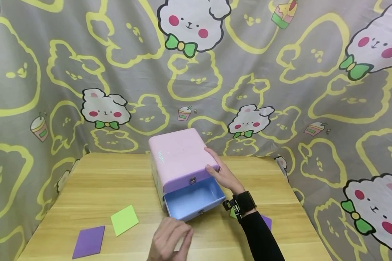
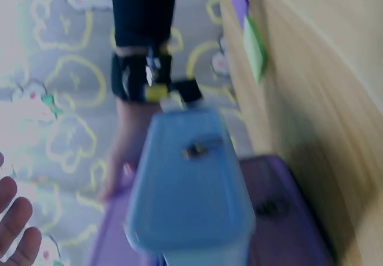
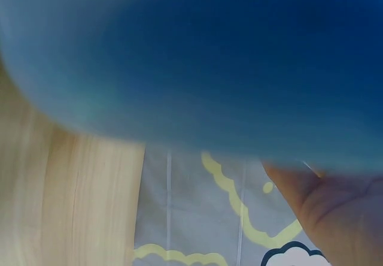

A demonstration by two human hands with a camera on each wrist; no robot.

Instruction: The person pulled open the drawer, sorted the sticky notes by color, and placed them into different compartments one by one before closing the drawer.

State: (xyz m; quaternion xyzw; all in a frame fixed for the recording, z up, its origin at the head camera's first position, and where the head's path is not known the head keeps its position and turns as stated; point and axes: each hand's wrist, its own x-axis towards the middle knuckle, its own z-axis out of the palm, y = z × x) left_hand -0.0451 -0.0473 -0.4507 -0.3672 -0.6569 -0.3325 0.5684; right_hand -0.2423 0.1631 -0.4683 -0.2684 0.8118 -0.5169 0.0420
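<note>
A pink and purple storage box (image 1: 184,154) stands on the table, its blue drawer (image 1: 196,197) pulled out at the front; the drawer's bare inside shows. My right hand (image 1: 223,174) rests on the box's right side, thumb at the upper front corner and fingers along the top edge. Just in front of the drawer is my left hand (image 1: 171,239), its fingers loosely bent and apart from the drawer. In the left wrist view, the blue drawer front (image 2: 191,188) with its small metal knob is close, and left-hand fingers (image 2: 15,224) show at the edge with nothing held.
On the wooden table (image 1: 117,181), a lime green paper square (image 1: 125,220) and a purple one (image 1: 89,241) lie to the left. Another purple piece (image 1: 266,222) and a green one lie partly behind my right forearm. A patterned grey curtain (image 1: 143,79) surrounds the table.
</note>
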